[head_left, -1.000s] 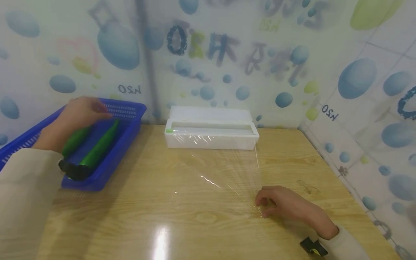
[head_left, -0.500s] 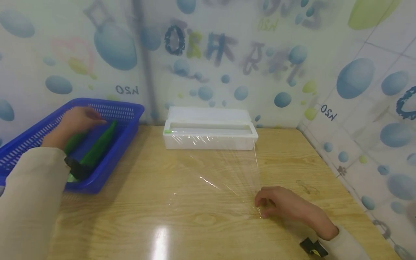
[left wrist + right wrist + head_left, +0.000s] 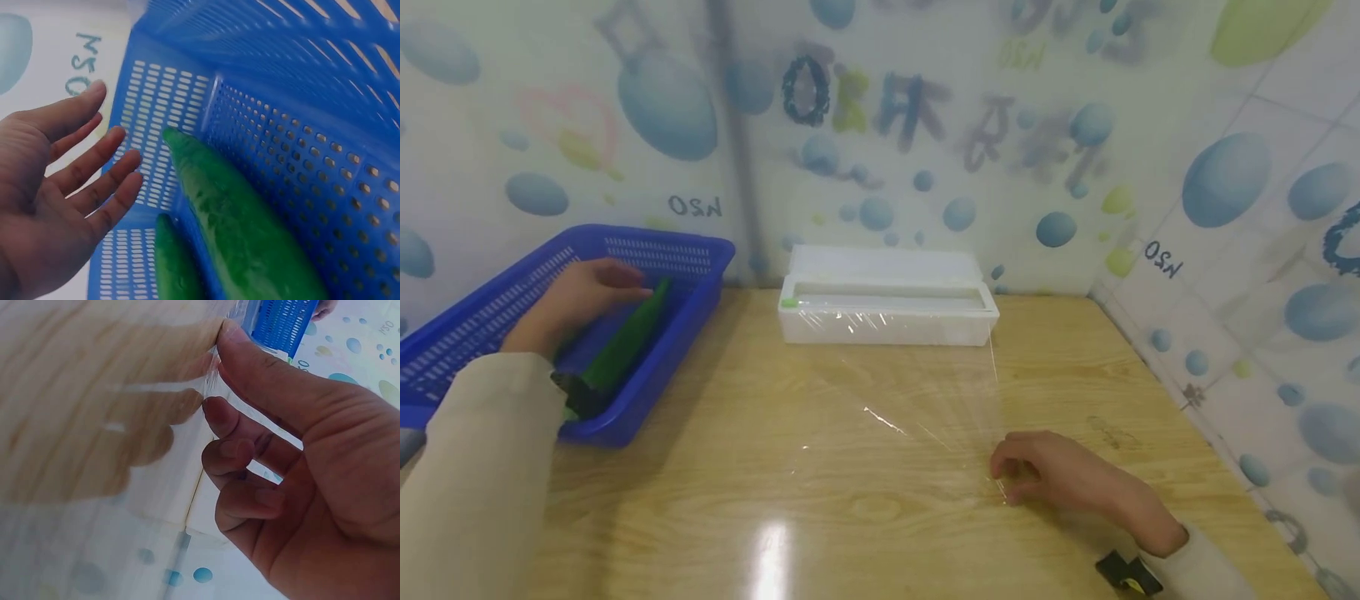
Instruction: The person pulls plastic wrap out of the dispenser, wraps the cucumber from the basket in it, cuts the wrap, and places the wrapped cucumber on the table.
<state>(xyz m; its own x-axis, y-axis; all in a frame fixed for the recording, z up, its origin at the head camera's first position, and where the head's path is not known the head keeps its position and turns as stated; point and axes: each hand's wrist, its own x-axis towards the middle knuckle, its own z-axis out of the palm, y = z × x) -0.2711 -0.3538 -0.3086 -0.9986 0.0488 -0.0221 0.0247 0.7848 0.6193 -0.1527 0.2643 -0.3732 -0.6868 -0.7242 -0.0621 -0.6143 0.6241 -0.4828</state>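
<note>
My left hand [image 3: 583, 296] reaches into a blue perforated plastic basket [image 3: 692, 312] at the left. Its fingers are spread and hold nothing in the left wrist view, beside a large green cucumber [image 3: 231, 212]. A second cucumber [image 3: 175, 262] lies near it, partly out of frame. My right hand [image 3: 1060, 471], low over the table at the right, pinches the corner of a clear sheet of plastic wrap [image 3: 887, 421] between thumb and fingers. The sheet stretches toward me from a white box [image 3: 887, 327] with its lid up.
The wooden table [image 3: 715, 500] meets a wall [image 3: 880, 125] printed with blue drops behind the box. Another wall [image 3: 1232, 275] borders the table on the right. A black strap piece [image 3: 1127, 573] sits at the right sleeve.
My left hand has lowered a little within the basket and stays without anything in it. The basket has shifted slightly. My right hand keeps its place with the plastic wrap.
</note>
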